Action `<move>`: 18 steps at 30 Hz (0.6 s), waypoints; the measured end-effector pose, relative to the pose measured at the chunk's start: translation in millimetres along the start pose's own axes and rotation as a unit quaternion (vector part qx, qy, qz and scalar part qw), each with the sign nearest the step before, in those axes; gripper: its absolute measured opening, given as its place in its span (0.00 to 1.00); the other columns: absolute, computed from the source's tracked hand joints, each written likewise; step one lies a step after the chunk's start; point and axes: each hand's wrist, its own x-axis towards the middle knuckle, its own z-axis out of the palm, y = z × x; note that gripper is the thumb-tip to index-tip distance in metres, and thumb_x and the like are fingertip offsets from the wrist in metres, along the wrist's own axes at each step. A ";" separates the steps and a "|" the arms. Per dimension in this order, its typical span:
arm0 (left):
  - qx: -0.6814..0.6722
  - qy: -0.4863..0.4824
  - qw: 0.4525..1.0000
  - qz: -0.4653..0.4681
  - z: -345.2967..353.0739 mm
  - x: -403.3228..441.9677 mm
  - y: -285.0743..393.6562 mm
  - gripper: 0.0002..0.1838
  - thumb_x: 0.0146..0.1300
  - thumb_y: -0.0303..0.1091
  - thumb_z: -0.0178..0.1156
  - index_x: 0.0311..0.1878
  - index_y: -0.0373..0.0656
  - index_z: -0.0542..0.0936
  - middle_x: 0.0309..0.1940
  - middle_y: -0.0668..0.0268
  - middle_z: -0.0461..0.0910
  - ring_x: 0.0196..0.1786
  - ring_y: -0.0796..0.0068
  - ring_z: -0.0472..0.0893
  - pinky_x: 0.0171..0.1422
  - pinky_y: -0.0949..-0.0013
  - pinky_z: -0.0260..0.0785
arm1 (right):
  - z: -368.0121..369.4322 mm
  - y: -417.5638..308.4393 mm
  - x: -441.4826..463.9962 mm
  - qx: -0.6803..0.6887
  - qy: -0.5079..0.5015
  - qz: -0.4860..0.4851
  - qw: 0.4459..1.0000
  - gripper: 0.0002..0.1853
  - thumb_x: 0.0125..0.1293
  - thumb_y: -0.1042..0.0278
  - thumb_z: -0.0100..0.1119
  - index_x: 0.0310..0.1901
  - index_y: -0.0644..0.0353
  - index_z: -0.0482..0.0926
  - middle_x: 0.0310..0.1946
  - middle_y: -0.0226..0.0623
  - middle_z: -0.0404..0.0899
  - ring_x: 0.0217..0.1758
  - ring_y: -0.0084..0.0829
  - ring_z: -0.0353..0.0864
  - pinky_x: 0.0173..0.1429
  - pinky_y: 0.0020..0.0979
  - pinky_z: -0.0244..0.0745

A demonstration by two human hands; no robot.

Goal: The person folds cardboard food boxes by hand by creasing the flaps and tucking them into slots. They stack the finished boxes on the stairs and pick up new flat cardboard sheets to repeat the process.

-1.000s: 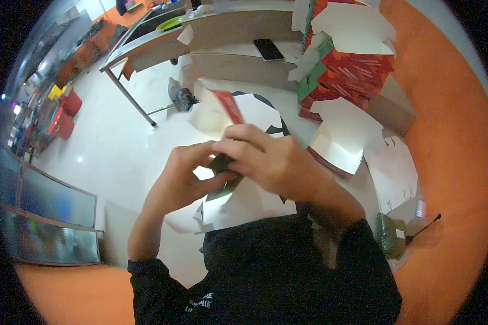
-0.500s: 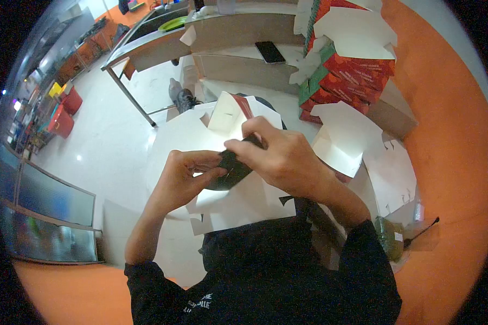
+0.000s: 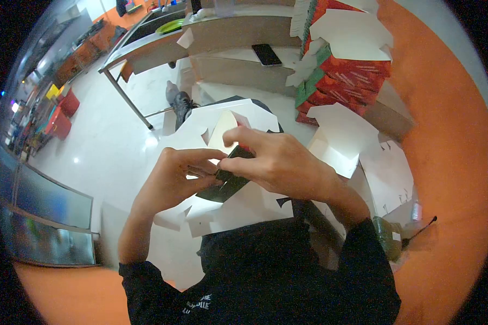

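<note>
On my lap lies a partly folded cardboard box (image 3: 230,127) with a white inside and a dark green side panel (image 3: 228,187). My left hand (image 3: 180,176) pinches the left edge of the green panel between thumb and fingers. From the right, my right hand (image 3: 279,162) grips the upper part of the same panel, its thumb close to the left fingertips. A bit of red shows beside the right fingers. Flat white sheets of cardboard (image 3: 249,211) lie beneath the box.
Red and green folded boxes (image 3: 344,81) are stacked at the upper right. An open white box (image 3: 344,141) sits below them. A black phone (image 3: 266,54) rests on a ledge. A green packet (image 3: 387,238) is at the right; red bins (image 3: 58,123) stand far left.
The green panel has tilted and shifted lower between my hands. My right hand has come down slightly, and the raised box flap shows less than half a second ago.
</note>
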 end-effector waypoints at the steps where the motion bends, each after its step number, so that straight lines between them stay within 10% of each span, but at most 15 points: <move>1: 0.010 -0.009 1.000 0.006 -1.9 -0.5 0.9 0.20 0.50 0.17 0.63 0.49 0.33 0.76 0.34 0.59 0.83 0.39 0.74 0.82 0.47 0.71 0.75 | -0.8 -1.6 2.0 -0.037 0.008 0.001 0.999 0.13 0.54 0.72 0.51 0.43 0.56 0.75 0.44 0.42 0.68 0.43 0.38 0.77 0.40 0.37 0.75; 6: -0.191 0.057 0.980 -0.007 -3.3 3.2 -14.3 0.19 0.53 0.19 0.61 0.51 0.31 0.74 0.39 0.58 0.81 0.42 0.74 0.81 0.48 0.72 0.74 | 9.2 -7.5 8.6 -0.172 0.163 0.037 0.971 0.13 0.53 0.71 0.53 0.42 0.57 0.74 0.48 0.43 0.68 0.48 0.42 0.73 0.41 0.38 0.71; 10: -0.313 0.220 0.924 0.024 -2.9 14.9 -35.7 0.17 0.55 0.21 0.59 0.50 0.32 0.72 0.40 0.59 0.79 0.42 0.73 0.80 0.46 0.72 0.74 | 48.6 -26.6 -15.2 -0.013 0.313 0.041 0.949 0.20 0.44 0.71 0.71 0.41 0.59 0.75 0.45 0.45 0.72 0.45 0.39 0.74 0.45 0.35 0.73; 18: -0.460 0.263 0.843 0.092 10.1 18.5 -2.0 0.15 0.58 0.20 0.51 0.50 0.33 0.67 0.43 0.57 0.76 0.46 0.66 0.79 0.49 0.61 0.77 | 61.9 -4.2 0.4 -0.082 0.316 0.020 0.945 0.18 0.44 0.69 0.69 0.40 0.59 0.78 0.51 0.40 0.71 0.50 0.42 0.70 0.53 0.40 0.68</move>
